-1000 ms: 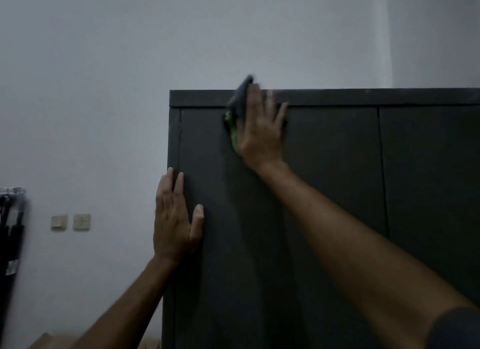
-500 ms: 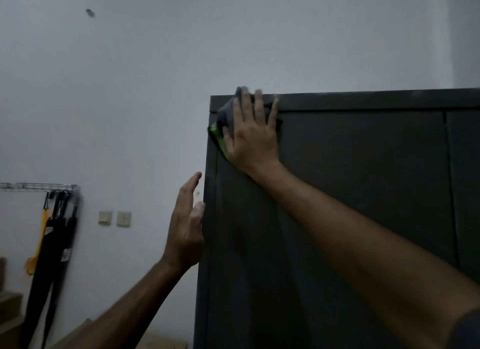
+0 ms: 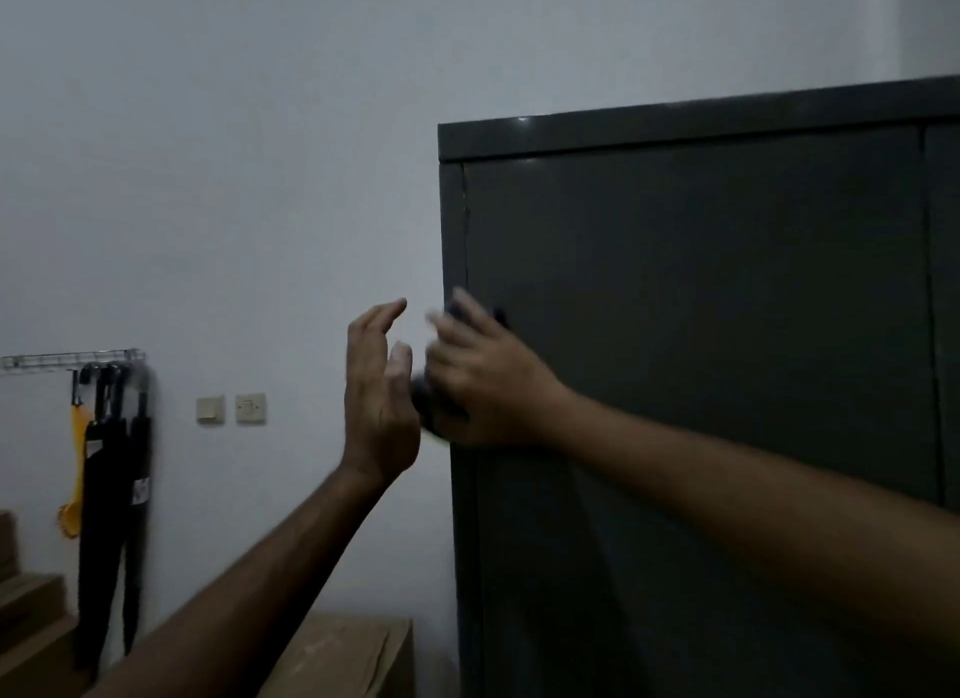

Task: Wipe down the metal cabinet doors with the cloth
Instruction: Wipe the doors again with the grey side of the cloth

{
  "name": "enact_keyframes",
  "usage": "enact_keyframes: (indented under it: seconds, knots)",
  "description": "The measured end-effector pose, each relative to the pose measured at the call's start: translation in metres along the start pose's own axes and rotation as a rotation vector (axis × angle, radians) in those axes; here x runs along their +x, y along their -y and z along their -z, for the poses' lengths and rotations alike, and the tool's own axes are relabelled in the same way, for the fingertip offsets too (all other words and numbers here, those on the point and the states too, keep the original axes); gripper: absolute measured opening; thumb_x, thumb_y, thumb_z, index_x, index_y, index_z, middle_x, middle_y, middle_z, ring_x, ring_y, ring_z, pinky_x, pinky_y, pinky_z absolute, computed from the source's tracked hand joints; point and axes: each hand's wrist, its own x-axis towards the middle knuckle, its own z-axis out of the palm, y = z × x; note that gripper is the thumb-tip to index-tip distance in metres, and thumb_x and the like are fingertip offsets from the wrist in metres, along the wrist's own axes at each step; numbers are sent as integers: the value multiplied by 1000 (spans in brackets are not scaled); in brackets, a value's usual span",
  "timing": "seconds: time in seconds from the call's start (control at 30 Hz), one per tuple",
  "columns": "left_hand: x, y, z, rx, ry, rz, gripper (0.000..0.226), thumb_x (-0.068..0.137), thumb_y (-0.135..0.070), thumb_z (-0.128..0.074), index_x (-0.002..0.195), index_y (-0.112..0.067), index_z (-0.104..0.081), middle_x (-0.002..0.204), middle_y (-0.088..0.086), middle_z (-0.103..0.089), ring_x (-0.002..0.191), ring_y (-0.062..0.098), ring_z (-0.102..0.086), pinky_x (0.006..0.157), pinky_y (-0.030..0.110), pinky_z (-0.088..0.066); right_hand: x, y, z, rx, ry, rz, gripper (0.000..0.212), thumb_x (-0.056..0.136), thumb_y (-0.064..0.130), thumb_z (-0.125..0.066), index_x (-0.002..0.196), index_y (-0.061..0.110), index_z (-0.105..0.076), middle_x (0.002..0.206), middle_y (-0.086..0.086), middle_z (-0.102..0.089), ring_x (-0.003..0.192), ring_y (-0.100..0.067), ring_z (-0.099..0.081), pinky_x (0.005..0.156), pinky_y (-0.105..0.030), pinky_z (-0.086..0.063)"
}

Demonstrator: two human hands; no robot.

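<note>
The dark grey metal cabinet (image 3: 701,333) fills the right half of the view, with its left door facing me. My right hand (image 3: 488,380) lies blurred at the door's left edge, about halfway down, pressing a dark cloth (image 3: 431,411) against the metal. Only a small dark part of the cloth shows under and left of the palm. My left hand (image 3: 379,390) hovers just left of the cabinet edge, fingers loosely spread, holding nothing and close to the cloth.
A pale wall (image 3: 208,177) runs behind, with two wall switches (image 3: 231,409). Dark umbrellas (image 3: 111,489) hang from a wire rack (image 3: 72,358) at the left. Cardboard boxes (image 3: 343,656) stand on the floor beside the cabinet.
My right hand slid the cloth from the door's top left corner down along the left edge. My left hand came off the door and now hovers beside it. The view turned left.
</note>
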Motion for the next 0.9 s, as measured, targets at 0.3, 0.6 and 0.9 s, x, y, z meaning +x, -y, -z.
enact_keyframes:
  seconds: [0.3, 0.6, 0.9]
  knots:
    - [33, 7, 6, 220, 384, -379, 58, 106, -34, -29, 145, -1, -57, 155, 15, -52, 146, 27, -46, 119, 50, -39, -38, 22, -23, -49, 30, -78, 48, 104, 48, -46, 138, 18, -59, 153, -13, -49, 153, -39, -26, 123, -65, -13]
    - [9, 27, 16, 455, 662, -735, 57, 107, -36, -36, 148, -4, -56, 162, 16, -45, 157, 32, -30, 129, 51, -25, -112, 148, -68, 18, 215, 299, 45, 102, 52, -43, 131, 22, -59, 138, -7, -62, 148, -34, -31, 124, -55, 14]
    - [-4, 38, 8, 455, 665, -785, 56, 107, -38, -42, 154, -9, -49, 167, 16, -37, 160, 34, -23, 130, 53, -21, -164, 218, -92, 54, 154, 163, 51, 100, 52, -52, 143, 24, -53, 155, -4, -49, 152, -31, -28, 126, -58, 3]
